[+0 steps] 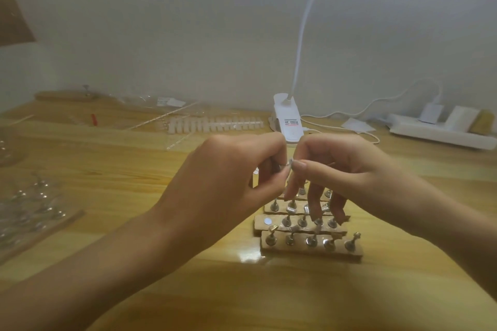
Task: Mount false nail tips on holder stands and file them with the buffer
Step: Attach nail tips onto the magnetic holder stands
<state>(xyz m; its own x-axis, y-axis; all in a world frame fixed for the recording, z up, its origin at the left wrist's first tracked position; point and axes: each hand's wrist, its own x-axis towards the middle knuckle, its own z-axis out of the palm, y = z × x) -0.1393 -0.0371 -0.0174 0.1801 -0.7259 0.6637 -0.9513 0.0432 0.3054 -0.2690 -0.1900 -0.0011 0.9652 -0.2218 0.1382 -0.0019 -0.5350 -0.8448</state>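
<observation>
Both hands meet above the middle of the wooden table (134, 183). My left hand (228, 177) pinches a small metal holder stand (285, 165) between thumb and fingers. My right hand (336, 169) pinches the stand's tip from the other side; whether a nail tip lies there is too blurred to tell. Below the hands lie several wooden base strips (312, 250) with rows of upright metal holder stands (352, 243). A row of white false nail tips (215, 123) lies further back on the table.
A white clip lamp (287, 121) with a bent neck stands behind the hands. A white power strip (441, 129) with plugs and cables lies at the back right. Clear plastic packaging with more metal stands (32, 209) sits at the left edge.
</observation>
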